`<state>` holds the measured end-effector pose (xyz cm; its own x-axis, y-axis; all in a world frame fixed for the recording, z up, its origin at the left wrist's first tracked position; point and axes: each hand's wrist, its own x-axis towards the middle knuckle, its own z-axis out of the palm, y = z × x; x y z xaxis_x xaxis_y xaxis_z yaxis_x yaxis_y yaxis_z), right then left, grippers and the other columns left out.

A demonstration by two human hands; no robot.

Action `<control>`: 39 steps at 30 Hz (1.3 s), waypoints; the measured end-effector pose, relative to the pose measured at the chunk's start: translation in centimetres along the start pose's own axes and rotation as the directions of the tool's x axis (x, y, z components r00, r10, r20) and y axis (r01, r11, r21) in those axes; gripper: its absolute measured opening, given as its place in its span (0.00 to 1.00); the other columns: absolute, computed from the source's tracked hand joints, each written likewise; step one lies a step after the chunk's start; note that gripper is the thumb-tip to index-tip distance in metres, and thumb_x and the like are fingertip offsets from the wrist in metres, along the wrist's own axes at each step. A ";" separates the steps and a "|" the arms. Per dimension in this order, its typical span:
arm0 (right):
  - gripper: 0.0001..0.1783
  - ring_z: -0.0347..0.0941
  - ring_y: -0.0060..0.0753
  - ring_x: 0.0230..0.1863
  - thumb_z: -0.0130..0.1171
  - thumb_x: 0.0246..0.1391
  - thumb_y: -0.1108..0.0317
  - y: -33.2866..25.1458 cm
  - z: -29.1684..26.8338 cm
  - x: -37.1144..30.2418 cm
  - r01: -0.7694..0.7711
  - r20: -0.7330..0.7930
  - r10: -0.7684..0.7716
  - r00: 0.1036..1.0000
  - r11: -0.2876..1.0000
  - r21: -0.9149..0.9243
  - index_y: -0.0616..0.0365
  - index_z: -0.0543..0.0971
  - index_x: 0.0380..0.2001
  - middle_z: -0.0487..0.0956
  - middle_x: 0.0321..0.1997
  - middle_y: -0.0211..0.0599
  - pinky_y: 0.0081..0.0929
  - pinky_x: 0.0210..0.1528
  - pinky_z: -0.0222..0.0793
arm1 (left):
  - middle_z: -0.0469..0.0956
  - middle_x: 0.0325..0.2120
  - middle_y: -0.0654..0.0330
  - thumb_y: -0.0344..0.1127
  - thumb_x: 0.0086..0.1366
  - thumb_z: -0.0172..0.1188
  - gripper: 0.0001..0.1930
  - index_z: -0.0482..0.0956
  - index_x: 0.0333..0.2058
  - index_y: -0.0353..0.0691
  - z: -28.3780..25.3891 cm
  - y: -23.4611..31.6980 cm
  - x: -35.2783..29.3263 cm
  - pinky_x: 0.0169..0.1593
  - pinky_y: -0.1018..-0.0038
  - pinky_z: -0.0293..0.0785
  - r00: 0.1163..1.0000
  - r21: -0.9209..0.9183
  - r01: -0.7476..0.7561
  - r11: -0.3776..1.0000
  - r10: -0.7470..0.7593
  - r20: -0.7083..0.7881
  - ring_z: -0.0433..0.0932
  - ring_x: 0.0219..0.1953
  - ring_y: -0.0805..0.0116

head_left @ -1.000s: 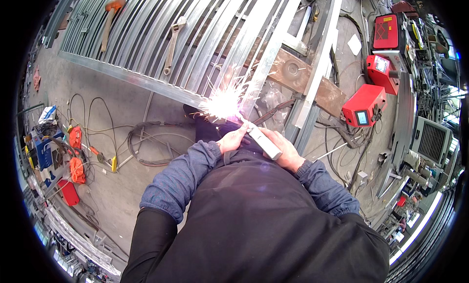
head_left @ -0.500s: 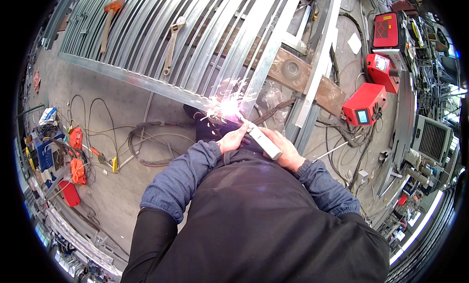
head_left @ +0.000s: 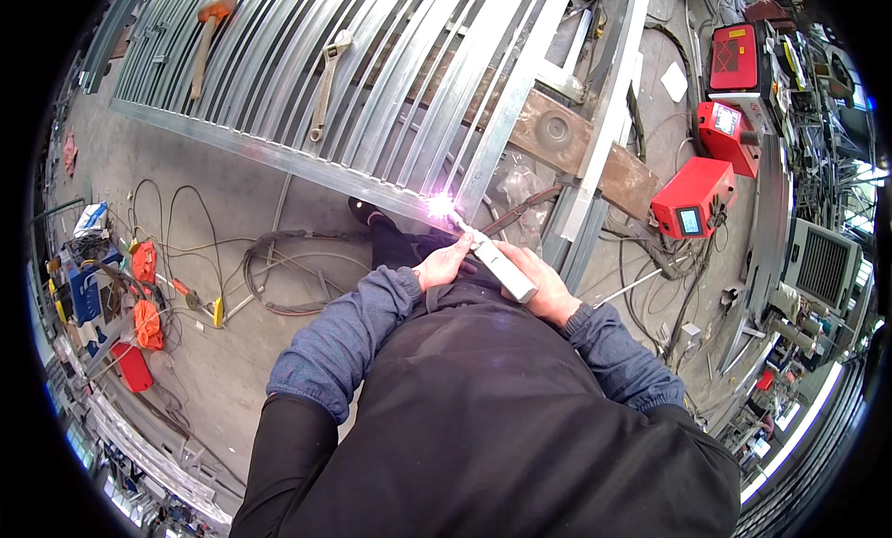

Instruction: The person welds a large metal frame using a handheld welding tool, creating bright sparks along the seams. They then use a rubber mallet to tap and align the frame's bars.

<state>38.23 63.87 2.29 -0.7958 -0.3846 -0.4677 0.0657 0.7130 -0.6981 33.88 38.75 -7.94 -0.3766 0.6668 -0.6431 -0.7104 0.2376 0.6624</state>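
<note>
A light grey handheld welding gun [head_left: 505, 274] points up and left from my body, its tip at a metal grille [head_left: 279, 150] of galvanized bars. A violet-white glare [head_left: 440, 204] burns at the grille's near rail, close to the right corner, and hides the exact joint. My right hand [head_left: 550, 292] is wrapped round the gun's body from the right. On the left, my left hand [head_left: 444, 263] is closed at the gun's front part, with its thumb toward the nozzle; its other fingers are partly hidden.
On the grille lie an adjustable wrench [head_left: 327, 85] and a hammer [head_left: 206, 45] with an orange head. A rusty brown beam [head_left: 576, 140] runs beneath. Red machines [head_left: 692, 199] stand at the right. Cables and hoses [head_left: 269, 269] loop over the floor at left.
The glare has shrunk and the wide spray of sparks is gone, so the rail's edge shows more clearly. My hands and the welding gun are almost unmoved.
</note>
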 end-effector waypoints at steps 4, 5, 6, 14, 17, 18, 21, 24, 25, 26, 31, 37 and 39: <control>0.49 0.77 0.59 0.58 0.74 0.54 0.62 -0.2 -0.3 0.0 -0.001 0.002 0.000 1.000 1.000 0.009 0.41 0.62 0.77 0.77 0.57 0.47 0.50 0.59 0.79 | 0.77 0.65 0.55 0.70 0.83 0.31 0.42 0.70 0.73 0.37 0.3 0.9 -0.4 0.57 0.69 0.81 0.999 -0.013 0.033 0.999 -0.034 -0.014 0.83 0.49 0.65; 0.49 0.78 0.58 0.58 0.74 0.54 0.62 -0.3 -0.4 0.1 -0.006 0.004 0.006 1.000 1.000 0.010 0.42 0.62 0.77 0.77 0.57 0.47 0.50 0.59 0.79 | 0.77 0.65 0.55 0.70 0.83 0.31 0.43 0.70 0.73 0.37 0.3 0.8 -0.4 0.57 0.70 0.81 0.999 -0.024 0.035 0.999 -0.035 -0.014 0.83 0.49 0.65; 0.49 0.78 0.58 0.58 0.74 0.54 0.62 -0.4 -0.4 0.1 -0.011 0.005 0.011 1.000 1.000 0.011 0.42 0.63 0.77 0.77 0.57 0.47 0.49 0.59 0.79 | 0.77 0.65 0.55 0.70 0.83 0.32 0.43 0.70 0.73 0.37 0.3 0.9 -0.4 0.57 0.70 0.81 0.999 -0.034 0.037 0.999 -0.037 -0.015 0.83 0.49 0.65; 0.48 0.78 0.57 0.57 0.74 0.55 0.61 0.3 0.0 0.1 0.017 -0.023 -0.017 1.000 1.000 0.016 0.42 0.63 0.77 0.78 0.55 0.46 0.49 0.58 0.79 | 0.83 0.55 0.53 0.74 0.81 0.30 0.45 0.73 0.71 0.40 0.4 0.3 -0.1 0.56 0.69 0.79 0.999 0.003 0.003 1.000 -0.003 -0.035 0.82 0.49 0.66; 0.48 0.78 0.57 0.57 0.73 0.55 0.60 0.2 -0.1 0.0 0.003 -0.016 -0.003 1.000 1.000 0.014 0.42 0.64 0.77 0.77 0.55 0.46 0.49 0.58 0.79 | 0.76 0.66 0.53 0.70 0.84 0.32 0.43 0.69 0.73 0.37 0.1 0.4 0.0 0.58 0.69 0.81 1.000 -0.014 0.028 1.000 -0.028 0.003 0.82 0.52 0.64; 0.48 0.78 0.57 0.57 0.73 0.55 0.60 0.3 -0.1 0.0 0.010 -0.018 -0.010 1.000 1.000 0.015 0.42 0.64 0.77 0.77 0.55 0.47 0.49 0.58 0.79 | 0.76 0.66 0.53 0.69 0.84 0.32 0.43 0.69 0.73 0.37 0.1 0.4 0.0 0.58 0.69 0.81 1.000 -0.023 0.028 0.999 -0.028 0.001 0.82 0.52 0.64; 0.47 0.78 0.58 0.57 0.73 0.56 0.60 0.7 0.1 0.0 0.023 -0.014 -0.023 1.000 1.000 0.018 0.42 0.64 0.77 0.77 0.55 0.47 0.49 0.58 0.79 | 0.83 0.56 0.52 0.74 0.81 0.30 0.45 0.73 0.71 0.40 0.4 -0.1 -0.1 0.58 0.68 0.79 0.999 -0.032 -0.012 0.999 0.010 -0.039 0.83 0.52 0.64; 0.47 0.78 0.58 0.57 0.73 0.56 0.59 0.4 0.1 0.1 -0.001 -0.004 0.002 1.000 1.000 0.027 0.42 0.64 0.77 0.77 0.55 0.47 0.49 0.58 0.79 | 0.87 0.51 0.51 0.75 0.80 0.31 0.46 0.75 0.71 0.41 0.3 0.2 -0.3 0.58 0.67 0.79 0.999 -0.026 0.015 1.000 -0.016 -0.045 0.84 0.52 0.63; 0.47 0.78 0.58 0.57 0.72 0.56 0.59 0.4 0.1 0.1 -0.016 0.001 0.016 1.000 0.999 0.031 0.42 0.64 0.77 0.78 0.55 0.47 0.50 0.58 0.79 | 0.87 0.51 0.50 0.75 0.80 0.31 0.46 0.74 0.71 0.41 0.2 0.4 -0.3 0.58 0.67 0.79 0.998 -0.025 0.039 0.999 -0.040 -0.038 0.85 0.52 0.63; 0.47 0.78 0.58 0.57 0.72 0.56 0.59 0.2 -0.2 0.1 -0.020 0.014 0.020 1.000 0.999 0.031 0.42 0.64 0.77 0.78 0.55 0.47 0.50 0.58 0.79 | 0.87 0.51 0.51 0.75 0.81 0.32 0.45 0.74 0.71 0.40 0.1 0.1 0.0 0.57 0.67 0.79 0.998 -0.024 0.053 0.998 -0.054 -0.043 0.85 0.52 0.63; 0.48 0.77 0.60 0.57 0.72 0.56 0.60 -0.8 -1.6 -1.0 -0.019 -0.003 0.020 1.000 0.998 0.060 0.43 0.62 0.78 0.77 0.55 0.48 0.52 0.59 0.78 | 0.83 0.57 0.55 0.69 0.84 0.31 0.43 0.73 0.70 0.36 -0.6 -1.3 1.0 0.56 0.69 0.78 0.994 -0.007 0.107 0.994 -0.107 -0.014 0.83 0.52 0.67; 0.47 0.78 0.60 0.56 0.71 0.54 0.68 1.4 -4.7 -3.1 -0.015 -0.461 0.072 0.885 0.992 0.127 0.49 0.64 0.76 0.79 0.59 0.49 0.48 0.60 0.78 | 0.84 0.57 0.59 0.63 0.87 0.31 0.40 0.81 0.64 0.33 -2.7 2.1 -2.6 0.62 0.68 0.73 0.987 -0.015 0.111 0.994 -0.108 0.122 0.79 0.55 0.67; 0.46 0.78 0.54 0.63 0.70 0.56 0.69 3.4 -6.4 -2.8 0.076 -0.618 0.109 0.778 0.962 0.264 0.54 0.64 0.77 0.79 0.65 0.50 0.42 0.67 0.75 | 0.84 0.57 0.57 0.59 0.87 0.37 0.35 0.82 0.62 0.32 -2.1 5.7 -6.5 0.65 0.66 0.72 0.996 -0.076 0.091 0.993 -0.089 0.028 0.80 0.56 0.66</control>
<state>36.80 71.14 4.67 -0.9845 0.1406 -0.1046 0.1619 0.5018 -0.8497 31.06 34.31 -0.80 -0.2947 0.6624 -0.6888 -0.7847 0.2435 0.5700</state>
